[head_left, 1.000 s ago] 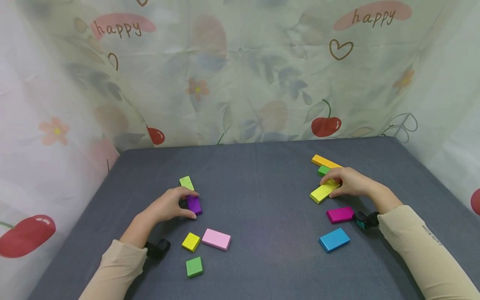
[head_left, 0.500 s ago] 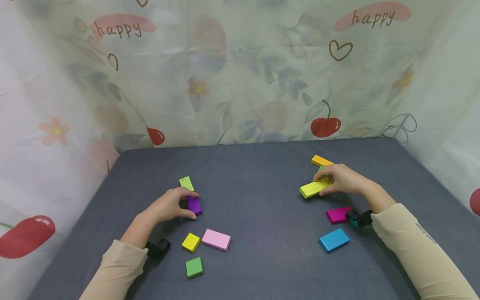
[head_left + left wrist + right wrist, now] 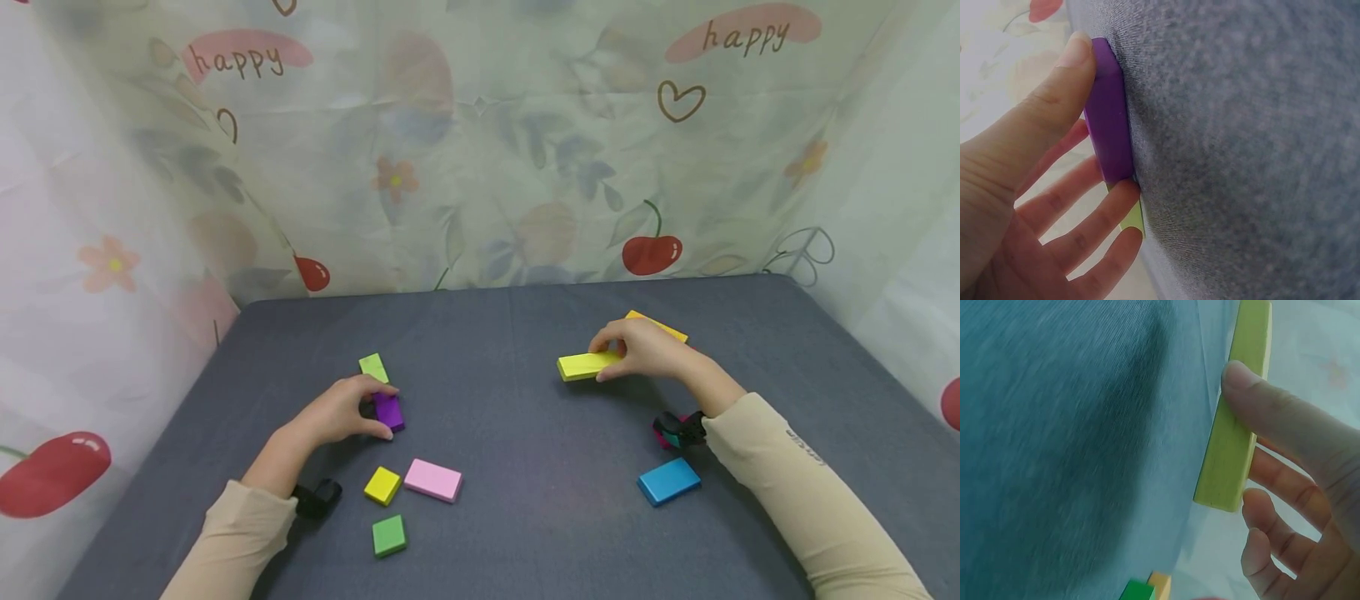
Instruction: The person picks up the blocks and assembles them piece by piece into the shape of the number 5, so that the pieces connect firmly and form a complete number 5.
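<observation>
- The light over my table point(image 3: 525, 400) is soft and even, bright enough, with no glare.
- Under my right hand point(image 3: 645, 350) a weak shadow falls toward 6 o'clock.
- The head view bends at its edges, strongest at 3 and 9 o'clock.
- My right wrist view is smeared; the cloth streaks at 9 o'clock.
- In my left wrist view the cloth is soft, out of focus at 3 o'clock.

"happy" twice on curtain point(image 3: 480, 167), upper left and upper right; sleeve point(image 3: 806, 467) lettering unreadable.
</observation>
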`<state>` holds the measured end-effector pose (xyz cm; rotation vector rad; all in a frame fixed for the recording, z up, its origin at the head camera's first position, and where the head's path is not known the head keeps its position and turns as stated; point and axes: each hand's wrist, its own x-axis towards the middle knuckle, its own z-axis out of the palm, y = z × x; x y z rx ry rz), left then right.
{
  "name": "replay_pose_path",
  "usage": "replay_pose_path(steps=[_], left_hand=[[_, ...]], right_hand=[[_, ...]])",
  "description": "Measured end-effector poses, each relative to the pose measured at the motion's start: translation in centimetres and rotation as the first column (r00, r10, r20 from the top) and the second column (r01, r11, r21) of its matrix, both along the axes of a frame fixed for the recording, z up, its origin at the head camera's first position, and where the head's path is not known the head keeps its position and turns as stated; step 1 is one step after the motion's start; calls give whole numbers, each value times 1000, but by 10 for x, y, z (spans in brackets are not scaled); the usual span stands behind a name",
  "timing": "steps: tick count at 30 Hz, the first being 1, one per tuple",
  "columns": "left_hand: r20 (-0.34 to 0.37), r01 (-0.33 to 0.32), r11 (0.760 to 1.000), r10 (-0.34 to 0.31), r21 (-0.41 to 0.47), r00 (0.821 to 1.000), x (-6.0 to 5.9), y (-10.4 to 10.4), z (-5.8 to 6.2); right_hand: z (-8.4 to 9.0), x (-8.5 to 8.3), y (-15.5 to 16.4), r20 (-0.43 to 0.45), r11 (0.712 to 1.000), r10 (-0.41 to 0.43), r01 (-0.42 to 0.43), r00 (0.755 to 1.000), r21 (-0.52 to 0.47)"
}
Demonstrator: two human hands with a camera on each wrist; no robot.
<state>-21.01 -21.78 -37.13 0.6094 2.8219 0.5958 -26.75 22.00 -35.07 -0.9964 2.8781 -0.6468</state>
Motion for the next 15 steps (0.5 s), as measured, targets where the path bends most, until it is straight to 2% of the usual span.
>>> replay_pose_path(steps=[8,15], left_hand=[[-3,-3,1000,3,-4,1000,1,0,0],[4,-8,1000,8,1,1000,1,0,0]], right_hand=[[2,-5,-28,33,1000,-7,6,999,21],[-5,-12,-46,59,999,-36,34,998,30]])
